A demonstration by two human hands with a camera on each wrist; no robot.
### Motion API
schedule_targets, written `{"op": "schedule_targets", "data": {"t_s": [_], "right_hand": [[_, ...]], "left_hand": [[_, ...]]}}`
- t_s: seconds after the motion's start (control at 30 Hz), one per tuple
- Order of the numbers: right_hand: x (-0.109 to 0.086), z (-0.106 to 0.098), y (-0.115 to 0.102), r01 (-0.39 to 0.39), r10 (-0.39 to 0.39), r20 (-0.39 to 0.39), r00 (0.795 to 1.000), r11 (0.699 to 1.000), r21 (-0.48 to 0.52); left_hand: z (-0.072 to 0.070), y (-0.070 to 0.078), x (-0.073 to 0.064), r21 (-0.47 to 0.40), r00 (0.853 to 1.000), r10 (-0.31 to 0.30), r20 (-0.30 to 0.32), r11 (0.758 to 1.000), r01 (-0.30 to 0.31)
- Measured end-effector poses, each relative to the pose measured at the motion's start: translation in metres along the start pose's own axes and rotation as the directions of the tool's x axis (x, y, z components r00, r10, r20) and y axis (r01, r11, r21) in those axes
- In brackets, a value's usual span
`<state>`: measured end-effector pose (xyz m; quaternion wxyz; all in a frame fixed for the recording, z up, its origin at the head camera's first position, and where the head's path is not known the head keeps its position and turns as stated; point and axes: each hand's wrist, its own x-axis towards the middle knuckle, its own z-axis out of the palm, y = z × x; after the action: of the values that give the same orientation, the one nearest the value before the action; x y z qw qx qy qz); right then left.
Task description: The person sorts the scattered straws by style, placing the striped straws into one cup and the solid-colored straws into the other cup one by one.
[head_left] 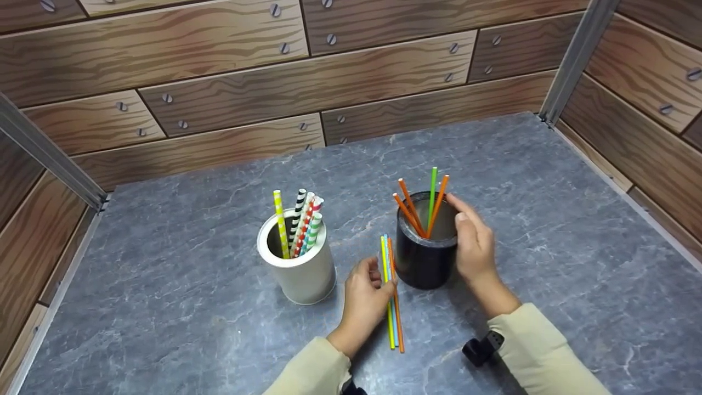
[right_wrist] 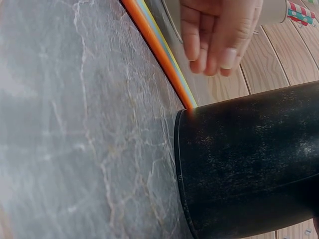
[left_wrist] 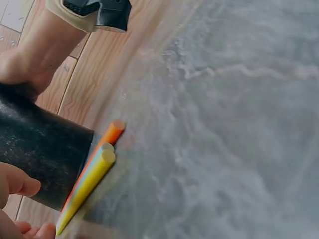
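A black cup (head_left: 425,263) stands upright with several orange straws (head_left: 406,208) and a green straw (head_left: 432,189) leaning in it. My right hand (head_left: 476,247) holds its right side, thumb and index finger at the rim; the other fingers are mostly hidden. Left of the cup, a yellow straw (head_left: 390,323), a blue straw (head_left: 395,325) and an orange straw (head_left: 400,323) lie side by side on the table. My left hand (head_left: 366,296) hovers beside them, fingers loosely bent, thumb overlapping them in the head view. Nothing shows between its fingers (right_wrist: 214,35) in the right wrist view.
A white cup (head_left: 307,282) stands to the left, holding several patterned paper straws (head_left: 307,225). Both cups rest on a grey marbled tabletop (head_left: 181,274). Wood-patterned walls (head_left: 384,71) with metal corner posts (head_left: 581,55) enclose the back and sides.
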<state>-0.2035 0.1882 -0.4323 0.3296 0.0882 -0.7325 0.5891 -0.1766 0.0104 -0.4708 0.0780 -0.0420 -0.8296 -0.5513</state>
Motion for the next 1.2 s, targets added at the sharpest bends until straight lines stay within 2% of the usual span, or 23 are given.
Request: {"op": "schedule_targets", "data": {"t_s": [0.33,0.5,0.67,1.07,1.2], "right_hand": [[0.000,-0.001,0.000,-0.015,0.015,0.005,1.000,1.000,-0.004],[0.000,-0.001,0.000,-0.015,0.015,0.000,1.000,1.000,-0.009],[0.000,-0.001,0.000,-0.023,0.023,0.003,1.000,1.000,-0.011],[0.000,-0.001,0.000,-0.032,0.032,-0.002,0.999,0.999,-0.012],[0.000,-0.001,0.000,-0.024,0.024,-0.003,1.000,1.000,-0.001]], "left_hand": [[0.006,-0.002,0.003,-0.026,0.997,-0.041,0.070,0.999,0.043],[0.010,-0.003,0.004,0.069,0.998,-0.011,0.059,0.998,0.007],[0.012,-0.004,0.005,0.114,0.999,0.008,0.042,0.993,-0.013],[0.014,-0.006,0.008,0.112,1.000,0.023,0.017,0.993,-0.025],[0.014,-0.007,0.008,0.106,1.000,0.005,0.012,0.994,-0.006]]}}
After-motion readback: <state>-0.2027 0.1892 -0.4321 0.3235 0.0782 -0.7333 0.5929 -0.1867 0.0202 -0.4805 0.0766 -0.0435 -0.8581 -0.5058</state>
